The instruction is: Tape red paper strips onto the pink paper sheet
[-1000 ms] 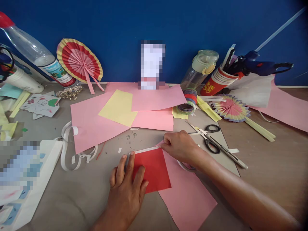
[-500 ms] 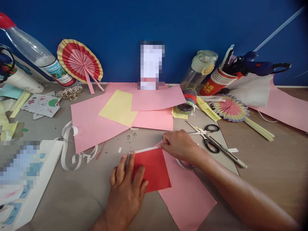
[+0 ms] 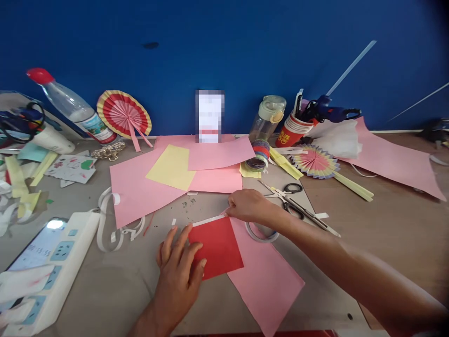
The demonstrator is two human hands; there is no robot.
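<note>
A square of red paper [image 3: 218, 248] lies on the grey table, a white strip of tape [image 3: 207, 220] running along its far edge. My left hand [image 3: 180, 264] rests at the paper's left side with fingers apart, the fingertips on or just over its edge. At the far right corner, my right hand [image 3: 247, 206] is closed, its thumb and fingers pinched at the strip's end; the fingertips are partly hidden. Below my right wrist lies a tape roll [image 3: 261, 238], on a pink paper sheet [image 3: 268, 290] that extends beneath the red square's right side.
Scissors [image 3: 285, 196] and a utility knife [image 3: 317, 220] lie to the right. Beyond are pink sheets [image 3: 129, 187], a yellow sheet [image 3: 170, 168], a clear bottle [image 3: 264, 119] and paper fans [image 3: 124, 117]. A power strip [image 3: 75, 255] and curled white strips [image 3: 105, 224] lie left.
The camera view has shifted, so more of the table's right side shows. My left fingers have lifted slightly and spread at the red paper's edge; my right hand stays at the corner.
</note>
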